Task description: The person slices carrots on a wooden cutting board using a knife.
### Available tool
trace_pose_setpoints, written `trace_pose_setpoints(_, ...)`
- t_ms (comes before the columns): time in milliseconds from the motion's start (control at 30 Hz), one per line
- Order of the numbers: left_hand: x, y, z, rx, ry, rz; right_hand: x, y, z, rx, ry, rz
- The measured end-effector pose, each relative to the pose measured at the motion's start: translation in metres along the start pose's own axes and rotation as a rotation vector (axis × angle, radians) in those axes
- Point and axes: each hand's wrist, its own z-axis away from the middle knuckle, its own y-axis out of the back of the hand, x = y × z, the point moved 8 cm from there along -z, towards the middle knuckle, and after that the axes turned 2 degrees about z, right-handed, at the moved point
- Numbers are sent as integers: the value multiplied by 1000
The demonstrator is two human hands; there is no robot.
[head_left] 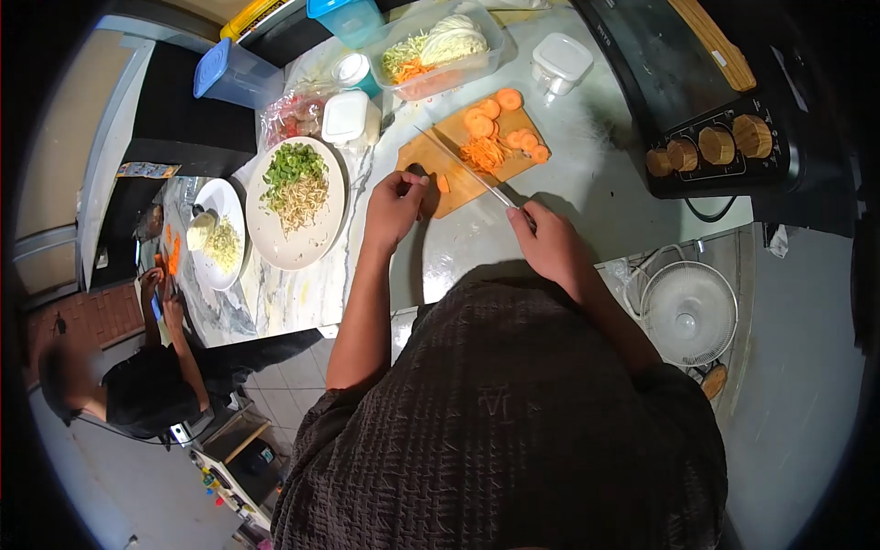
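My right hand [547, 240] grips the handle of a long kitchen knife [472, 171], whose blade slants up and left across a wooden cutting board [467, 197]. Close to the board's left edge is my left hand [394, 209], its fingers curled together; whatever they may hold is hidden. A small carrot piece [444, 183] lies on the board between my left fingers and the blade. On the blade's other side sits a heap of carrot strips [486, 158]. Round carrot slices [480, 119] rest along the board's far and right sides.
A clear tub [440, 87] of cut vegetables stands behind the board, with a white-lidded container [348, 119] nearby. Left are a plate [266, 247] of greens and sprouts and a smaller plate [215, 275]. A toaster oven [724, 151] stands right. Another person [151, 390] handles carrots far left.
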Motion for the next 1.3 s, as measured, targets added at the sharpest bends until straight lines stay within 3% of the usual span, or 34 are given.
trace_pose_setpoints(133,-7,-14,-5,-61,16,-43,-2,-13,-3,-29,71,3)
trace_pose_setpoints(400,-4,-18,-9,52,-52,-397,2,-19,-8,73,-28,58)
trace_pose_setpoints(600,2,-23,-11,28,19,-445,4,-31,-8,99,-36,85)
trace_pose_setpoints(667,7,-27,-13,68,-119,-519,4,-30,-10,92,-57,89)
trace_pose_setpoints(700,12,-27,-12,96,-189,-526,5,-35,-9,76,-79,91)
trace_pose_setpoints(800,7,-31,-17,45,-57,-411,1,-35,-8,31,-127,71)
trace_pose_setpoints(933,15,-35,-17,80,-164,-442,9,-41,-9,53,-151,60)
trace_pose_setpoints(1000,2,-34,-17,42,-12,-346,9,-44,-7,31,-162,82)
trace_pose_setpoints(1300,9,-35,-3,154,-57,-408,1,-43,-13,-65,-69,239)
